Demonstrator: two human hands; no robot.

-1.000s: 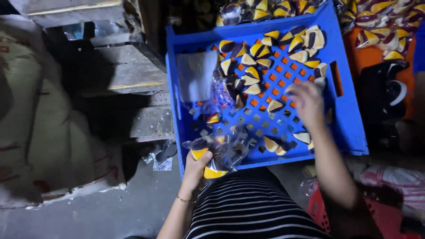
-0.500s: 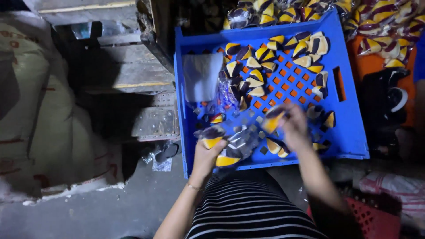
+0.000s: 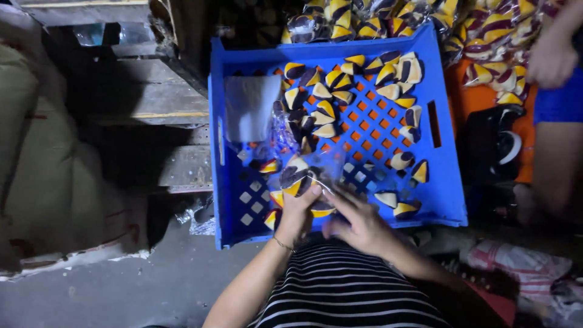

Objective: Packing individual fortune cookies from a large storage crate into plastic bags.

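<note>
Both bare forearms reach forward from the lap, the left hand (image 3: 297, 212) curled with fingers closed, wrist bent slightly inward, the right hand (image 3: 358, 223) just beside it, its fingers stretched toward the left.

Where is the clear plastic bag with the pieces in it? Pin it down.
In the head view the clear plastic bag sits low and centre over the near edge of the blue crate, held by the left hand, with the right hand beside it.
</note>
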